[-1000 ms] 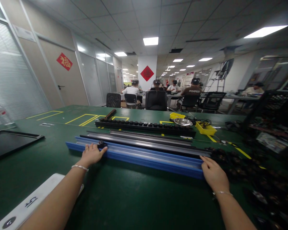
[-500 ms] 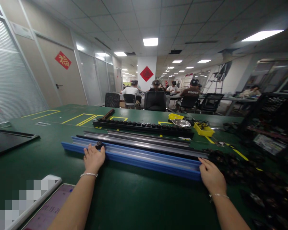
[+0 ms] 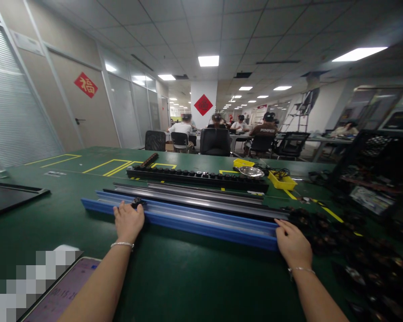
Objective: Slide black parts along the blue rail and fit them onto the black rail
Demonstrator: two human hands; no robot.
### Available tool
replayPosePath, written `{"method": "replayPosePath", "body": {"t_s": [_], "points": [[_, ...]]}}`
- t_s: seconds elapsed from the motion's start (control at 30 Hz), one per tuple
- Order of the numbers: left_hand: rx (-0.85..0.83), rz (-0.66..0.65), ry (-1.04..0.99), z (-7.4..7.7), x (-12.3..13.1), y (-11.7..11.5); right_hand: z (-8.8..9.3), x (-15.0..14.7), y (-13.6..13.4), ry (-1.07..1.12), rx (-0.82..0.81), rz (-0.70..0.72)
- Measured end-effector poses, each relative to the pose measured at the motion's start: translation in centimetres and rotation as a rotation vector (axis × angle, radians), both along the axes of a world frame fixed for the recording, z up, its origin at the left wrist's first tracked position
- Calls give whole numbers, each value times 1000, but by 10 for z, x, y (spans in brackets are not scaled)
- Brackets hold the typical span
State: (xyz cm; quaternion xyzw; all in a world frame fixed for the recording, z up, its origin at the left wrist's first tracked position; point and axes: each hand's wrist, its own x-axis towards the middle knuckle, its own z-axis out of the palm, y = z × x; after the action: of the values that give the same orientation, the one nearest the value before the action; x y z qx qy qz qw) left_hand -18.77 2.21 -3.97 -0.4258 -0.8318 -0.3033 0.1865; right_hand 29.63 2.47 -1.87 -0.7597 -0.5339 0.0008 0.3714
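The head view showed a long blue rail (image 3: pixel 201 228) lying across the green bench (image 3: pixel 195 281), right in front of the person. It was open at the top, like a gutter. A small black part (image 3: pixel 137 203) sat in it, near the left end.

The left hand (image 3: pixel 129 221) lay on the near side of the rail, with its thumb touching the small black part. I cannot tell if that hand was gripping it or just pressing. The right hand (image 3: pixel 293 241) held the right end of the rail, with its fingers bent over the edge.

Just behind the blue rail lay a gray rail (image 3: pixel 195 202), and a thinner rail (image 3: pixel 204 192) lay behind that. Next came a long black bar (image 3: pixel 195 178) with a row of small dark bits along it. A brown stick (image 3: pixel 150 160) was near its left end. To the right were a shiny dish (image 3: pixel 251 171) and a yellow tray (image 3: pixel 284 184) full of dark wires.

A big heap of dark parts (image 3: pixel 372 264) spread out past the right hand. A phone (image 3: pixel 65 290) lay beside the left arm. Farther away, people sat at other tables, and a black chair (image 3: pixel 215 142) stood behind the bench.
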Motion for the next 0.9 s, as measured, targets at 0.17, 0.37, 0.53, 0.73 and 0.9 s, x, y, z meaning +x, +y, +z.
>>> {"method": "replayPosePath", "body": {"t_s": [0.17, 0.37, 0.53, 0.73, 0.9], "points": [[-13, -3, 67, 3, 0, 0, -3, 1, 2, -6, 29, 17], [31, -16, 54, 4, 2, 0, -1, -1, 0, -1, 27, 18], [29, -35, 16, 4, 2, 1, 1, -2, -2, 9, 4, 16], [9, -41, -5, 6, 7, 0, 0, -1, -1, 6, 18, 20], [8, -40, -35, 9, 10, -1, -2, 1, -1, 12, 57, 29]]}}
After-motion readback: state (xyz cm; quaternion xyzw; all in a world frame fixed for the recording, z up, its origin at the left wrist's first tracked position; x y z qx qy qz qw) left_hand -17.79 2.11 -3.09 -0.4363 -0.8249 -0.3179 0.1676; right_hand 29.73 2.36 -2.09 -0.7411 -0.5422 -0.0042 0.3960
